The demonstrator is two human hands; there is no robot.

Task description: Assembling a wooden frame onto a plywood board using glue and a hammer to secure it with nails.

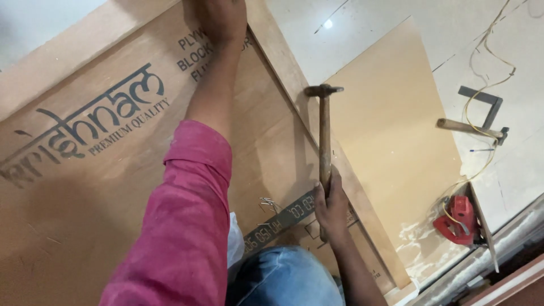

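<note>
Right hand (331, 207) has fingers wrapped tight round the hammer (324, 133) handle, head up, hovering over the wood strip (294, 73) along the plywood (85, 170) edge. Left hand (221, 20) reaches far up, pressing on the plywood near the strip; fingers partly out of frame, can't tell their spread. Nails (271, 205) lie loose near the knee.

The hammer (324, 136) in the right hand (331, 208) has a worn, smooth wooden handle and a dull metal head. Under the left hand (222, 18), the plywood (102, 187) looks matt and faintly grainy. Beside the grip, small nails (270, 204), probably bare metal, glint. The sleeve (187, 226) is soft pink cloth.
</note>
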